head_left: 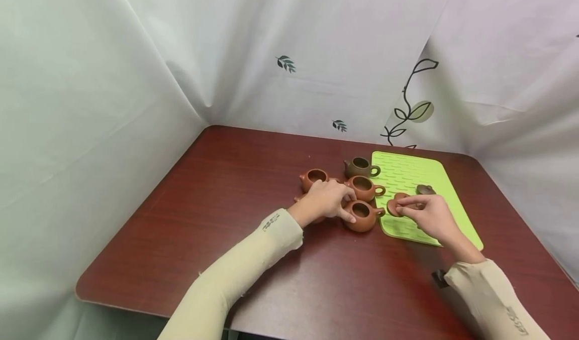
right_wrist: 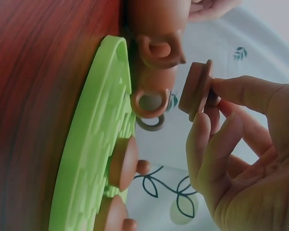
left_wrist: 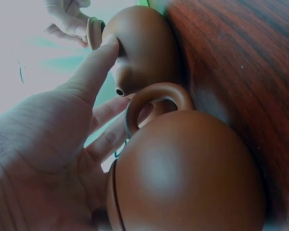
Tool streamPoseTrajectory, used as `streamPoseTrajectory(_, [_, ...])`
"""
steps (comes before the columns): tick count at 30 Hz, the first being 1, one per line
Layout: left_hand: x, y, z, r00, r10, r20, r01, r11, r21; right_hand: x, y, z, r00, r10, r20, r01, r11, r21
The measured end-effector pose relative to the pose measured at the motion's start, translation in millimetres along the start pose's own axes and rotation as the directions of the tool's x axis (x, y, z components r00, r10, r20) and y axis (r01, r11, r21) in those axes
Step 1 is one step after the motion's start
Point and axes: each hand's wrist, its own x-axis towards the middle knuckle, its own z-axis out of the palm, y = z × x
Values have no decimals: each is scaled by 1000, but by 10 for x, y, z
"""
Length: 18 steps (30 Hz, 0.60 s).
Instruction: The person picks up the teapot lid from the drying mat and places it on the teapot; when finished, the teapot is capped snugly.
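My left hand [head_left: 326, 199] holds a small reddish-brown clay teapot [head_left: 365, 224] by its spout side, thumb on the near side and fingers behind. Its top is uncovered and its handle points right. In the left wrist view the thumb lies against that teapot [left_wrist: 149, 43]. A second, lidded teapot [left_wrist: 192, 168] stands close under the palm. To the right, my right hand [head_left: 431, 214] pinches a reddish-brown teapot lid [right_wrist: 196, 91] by its knob. The lid is held tilted, just right of the uncovered teapot and over the edge of a green mat.
Two more reddish teapots [head_left: 315, 178] [head_left: 362, 194] and a dark brown one [head_left: 360, 168] stand behind, all uncovered. The green ridged mat [head_left: 402, 164] carries a dark lid [head_left: 425, 189] and reddish lids [right_wrist: 124, 163]. A dark red tabletop [head_left: 217, 219] lies beneath; white curtains surround it.
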Motion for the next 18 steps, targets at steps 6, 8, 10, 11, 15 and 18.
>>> streamPoseTrajectory(6, [6,6,0,1000,-10,0,10,1000,12,36,-56,45,1000,-9,17,9,1000,21])
streamPoseTrajectory(8, [8,8,4,1000,-12,0,12,1000,12,43,-71,62,1000,-9,19,9,1000,28])
streamPoseTrajectory(10, [11,8,10,1000,-14,1,13,1000,11,49,-86,80,1000,-10,24,10,1000,24])
streamPoseTrajectory(11, [11,9,12,1000,-14,0,14,1000,11,52,-94,89,1000,-8,26,8,1000,22])
streamPoseTrajectory(15, [15,6,21,1000,-16,-6,16,1000,3,65,-127,124,1000,-9,27,9,1000,-7])
streamPoseTrajectory(18, [18,-1,15,1000,-9,-10,9,1000,5,76,-147,154,1000,-15,24,15,1000,-21])
